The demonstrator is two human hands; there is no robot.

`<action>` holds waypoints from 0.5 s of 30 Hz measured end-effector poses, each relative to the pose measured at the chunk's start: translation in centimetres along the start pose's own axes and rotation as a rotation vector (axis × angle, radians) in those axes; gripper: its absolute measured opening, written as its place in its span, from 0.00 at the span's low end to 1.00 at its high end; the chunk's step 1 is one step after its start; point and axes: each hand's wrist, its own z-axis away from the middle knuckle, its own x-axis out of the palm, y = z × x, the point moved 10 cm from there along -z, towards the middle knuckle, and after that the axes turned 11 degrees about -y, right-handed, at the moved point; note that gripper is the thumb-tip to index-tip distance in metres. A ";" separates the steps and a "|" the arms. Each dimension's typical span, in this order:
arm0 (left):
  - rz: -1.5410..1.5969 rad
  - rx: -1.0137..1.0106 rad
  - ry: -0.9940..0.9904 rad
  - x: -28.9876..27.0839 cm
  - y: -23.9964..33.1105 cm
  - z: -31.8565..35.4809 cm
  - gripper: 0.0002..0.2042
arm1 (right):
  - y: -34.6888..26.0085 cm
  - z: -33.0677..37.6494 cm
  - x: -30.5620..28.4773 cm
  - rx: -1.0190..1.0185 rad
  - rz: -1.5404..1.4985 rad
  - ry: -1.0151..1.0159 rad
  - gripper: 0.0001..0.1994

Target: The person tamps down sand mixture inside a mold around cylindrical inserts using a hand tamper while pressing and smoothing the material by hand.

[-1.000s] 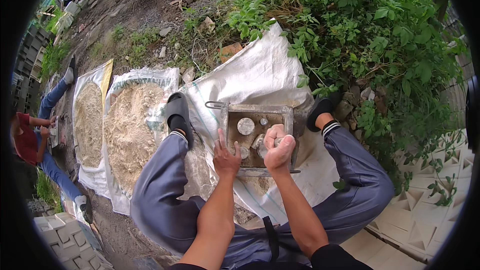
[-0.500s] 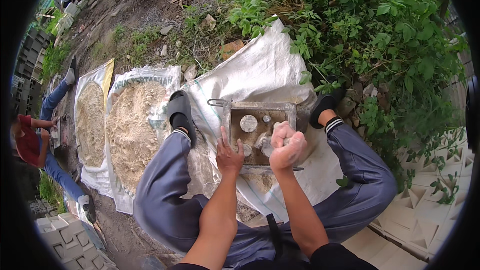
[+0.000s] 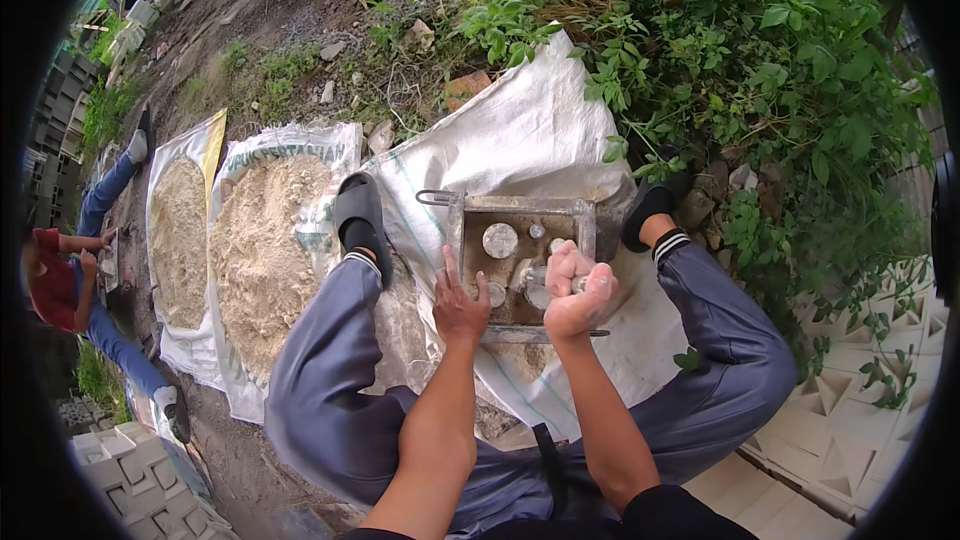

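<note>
The frame lies on a white sack stretching past its twelve o'clock edge. The left hand spreads loose fingers over the frame's eight o'clock edge; the right hand, at four o'clock, clenches a mostly hidden grey piece.

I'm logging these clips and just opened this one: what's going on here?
The camera wearer sits working at a metal frame on a white sack. Their open left hand is at its near left corner; their right hand, over its right part, grips a greyish object, mostly hidden. Round pale pieces sit in the frame's brown fill. To the left, beyond two pale heaps, sits another person in red.
</note>
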 end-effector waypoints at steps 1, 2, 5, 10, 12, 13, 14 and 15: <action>0.000 0.006 -0.007 0.0 0.0 0.6 0.36 | 1.8 -0.1 0.9 0.024 0.145 -0.120 0.29; -0.012 -0.042 -0.034 0.2 -0.9 0.6 0.36 | 2.0 -0.4 1.5 0.077 0.121 -0.136 0.28; 0.025 -0.094 -0.079 0.4 -1.6 0.3 0.35 | -0.7 0.1 0.2 0.019 -0.059 -0.023 0.30; 0.012 -0.058 -0.082 0.8 -0.7 0.2 0.36 | 1.9 0.5 0.4 0.022 0.154 -0.105 0.27; 0.012 -0.056 -0.048 0.5 -1.3 0.1 0.36 | 0.1 0.8 0.1 0.029 0.028 -0.067 0.28; 0.009 -0.060 -0.048 0.5 -1.6 0.0 0.36 | -1.0 1.0 -0.7 -0.041 -0.074 -0.012 0.29; -0.002 -0.034 -0.029 0.3 -0.6 0.1 0.36 | -0.8 1.0 -0.9 -0.049 -0.074 -0.023 0.29; -0.013 -0.012 -0.006 0.1 0.1 0.2 0.36 | -0.1 0.9 -0.7 -0.051 -0.082 -0.043 0.29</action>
